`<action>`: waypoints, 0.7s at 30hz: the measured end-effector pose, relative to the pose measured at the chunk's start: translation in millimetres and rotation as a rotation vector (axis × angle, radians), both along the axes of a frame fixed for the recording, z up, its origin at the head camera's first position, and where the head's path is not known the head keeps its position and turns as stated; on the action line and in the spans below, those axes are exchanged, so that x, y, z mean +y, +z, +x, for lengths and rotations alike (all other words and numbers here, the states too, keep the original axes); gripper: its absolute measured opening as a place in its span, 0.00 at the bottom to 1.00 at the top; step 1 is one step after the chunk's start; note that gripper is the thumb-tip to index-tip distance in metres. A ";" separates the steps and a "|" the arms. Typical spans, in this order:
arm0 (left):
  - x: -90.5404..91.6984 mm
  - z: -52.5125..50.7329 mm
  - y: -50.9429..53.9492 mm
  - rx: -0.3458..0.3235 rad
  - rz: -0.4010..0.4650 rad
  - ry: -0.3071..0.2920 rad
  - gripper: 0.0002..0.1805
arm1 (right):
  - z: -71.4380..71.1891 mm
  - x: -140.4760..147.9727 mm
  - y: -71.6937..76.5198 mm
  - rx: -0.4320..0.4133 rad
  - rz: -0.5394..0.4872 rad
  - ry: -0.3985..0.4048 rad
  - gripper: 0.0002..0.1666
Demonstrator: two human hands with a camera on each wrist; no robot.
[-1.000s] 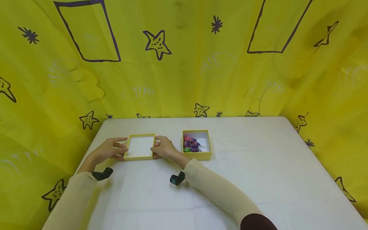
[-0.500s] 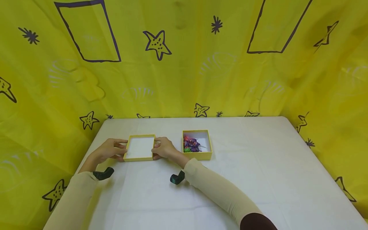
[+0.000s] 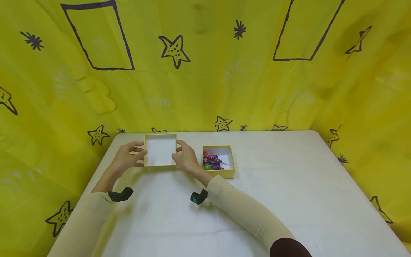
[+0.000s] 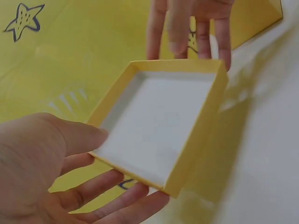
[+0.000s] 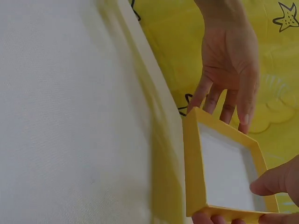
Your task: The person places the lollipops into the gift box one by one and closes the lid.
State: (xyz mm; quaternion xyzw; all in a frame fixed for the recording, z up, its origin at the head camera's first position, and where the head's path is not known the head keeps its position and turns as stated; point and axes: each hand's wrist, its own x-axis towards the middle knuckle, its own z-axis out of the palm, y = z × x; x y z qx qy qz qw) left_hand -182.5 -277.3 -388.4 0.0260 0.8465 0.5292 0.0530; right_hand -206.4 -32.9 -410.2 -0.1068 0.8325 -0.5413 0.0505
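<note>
A shallow yellow box lid (image 3: 160,150) with a white inside is held up off the table, its hollow side facing me. My left hand (image 3: 126,157) grips its left edge, thumb over the rim and fingers behind. On the opposite edge, my right hand (image 3: 186,157) pinches it the same way. The left wrist view shows the lid (image 4: 154,116) tilted between both hands, with a shadow beneath it. Right of my right hand stands a yellow box (image 3: 224,174), open at the top. Several wrapped lollipops (image 3: 212,161), purple, red and green, lie in its left part.
A white cloth covers the table (image 3: 282,192). Yellow fabric (image 3: 199,85) printed with dark stars rises behind it and along both sides. Dark devices sit on both wrists, such as the right wrist device (image 3: 199,196).
Both hands have raised the lid from the table and tipped it more upright, moving it slightly away and to the right. The box of lollipops stays in place.
</note>
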 end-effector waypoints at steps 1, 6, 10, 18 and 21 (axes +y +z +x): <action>4.0 0.3 1.7 0.013 -0.005 0.017 0.32 | -0.3 1.0 1.6 0.016 -0.002 -0.013 0.35; 20.7 -0.4 3.6 0.043 0.033 0.077 0.30 | -1.0 6.4 5.4 0.041 -0.092 -0.035 0.31; 30.7 -0.6 4.3 0.058 0.121 0.137 0.30 | -1.8 8.3 6.8 0.061 -0.192 -0.067 0.26; 51.0 -1.4 5.3 0.069 0.260 0.254 0.31 | 0.9 8.5 12.2 0.087 -0.289 -0.246 0.26; 55.2 -2.7 4.5 0.078 0.318 0.291 0.28 | -1.2 8.6 11.8 0.096 -0.302 -0.271 0.23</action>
